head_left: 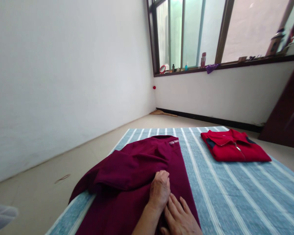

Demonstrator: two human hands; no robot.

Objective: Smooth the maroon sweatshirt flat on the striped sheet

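A maroon garment lies partly folded on a blue and white striped cloth, one sleeve folded across its body. My left hand rests on the garment's middle, its fingers curled down into the fabric at the edge of the folded sleeve. Just behind it, my right hand lies flat on the garment with fingers stretched out, the fingertips touching my left wrist. A red zip-up garment sits neatly folded on the far right part of the cloth, apart from both hands.
A white wall runs along the left, with bare floor between it and the cloth. A window sill at the back holds small bottles and a purple rag. A dark wooden cabinet stands at the right. A broom lies by the far wall.
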